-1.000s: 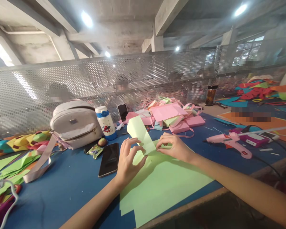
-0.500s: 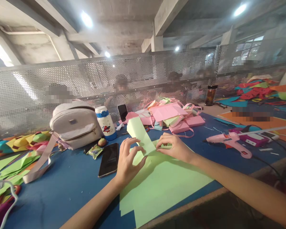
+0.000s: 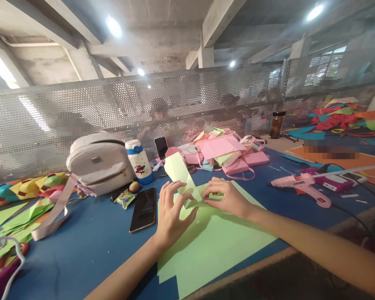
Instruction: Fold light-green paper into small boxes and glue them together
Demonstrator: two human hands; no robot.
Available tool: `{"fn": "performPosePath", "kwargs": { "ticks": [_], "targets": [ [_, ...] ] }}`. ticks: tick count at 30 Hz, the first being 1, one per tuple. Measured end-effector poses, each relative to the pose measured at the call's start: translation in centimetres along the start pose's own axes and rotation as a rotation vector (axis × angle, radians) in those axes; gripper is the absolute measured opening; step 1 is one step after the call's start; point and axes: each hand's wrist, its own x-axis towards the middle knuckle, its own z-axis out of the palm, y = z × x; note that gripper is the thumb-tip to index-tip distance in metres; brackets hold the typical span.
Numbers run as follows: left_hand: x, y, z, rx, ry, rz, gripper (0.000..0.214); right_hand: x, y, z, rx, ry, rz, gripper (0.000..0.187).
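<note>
A folded strip of light green paper (image 3: 177, 167) stands tilted between my hands, its upper end leaning away to the left. My left hand (image 3: 172, 214) curls round the strip's lower left side, fingers bent over it and thumb below. At the strip's lower right corner, my right hand (image 3: 229, 198) pinches the paper between thumb and fingertips. Beneath both hands lie larger light green paper sheets (image 3: 218, 246), slightly fanned at the near left corner. My fingers hide part of the strip's lower end.
A dark phone (image 3: 143, 210) lies left of the sheets, beside a snack packet (image 3: 125, 199). Behind stand a cartoon bottle (image 3: 139, 162) and a pale backpack (image 3: 98, 166). Pink paper pieces (image 3: 221, 146) are heaped at the back. A pink glue gun (image 3: 300, 185) lies right, with a trailing cord.
The green strip has shifted slightly left, its top leaning a little further. My right hand has moved slightly left with it, and my left thumb sits a little lower.
</note>
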Motion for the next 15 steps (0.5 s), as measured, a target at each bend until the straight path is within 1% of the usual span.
{"fn": "performPosePath", "kwargs": {
  "ticks": [6,8,10,13,15],
  "targets": [
    [-0.03,-0.15,0.18,-0.039,0.001,-0.032,0.023,-0.15,-0.16,0.21,-0.007,-0.013,-0.010,0.010],
    [-0.06,-0.10,0.11,-0.069,-0.005,-0.044,0.028,-0.21,-0.15,0.25,-0.007,-0.013,-0.014,0.010],
    [-0.07,-0.05,0.01,-0.138,0.002,-0.090,0.044,-0.27,-0.13,0.26,0.000,-0.005,-0.013,0.010],
    [-0.09,-0.18,0.02,-0.252,0.057,-0.205,0.081,-0.30,-0.11,0.23,0.022,0.028,0.002,0.009],
    [-0.20,-0.45,0.31,-0.319,0.096,-0.276,0.094,-0.26,-0.12,0.19,0.037,0.059,0.029,0.008]
  ]
}}
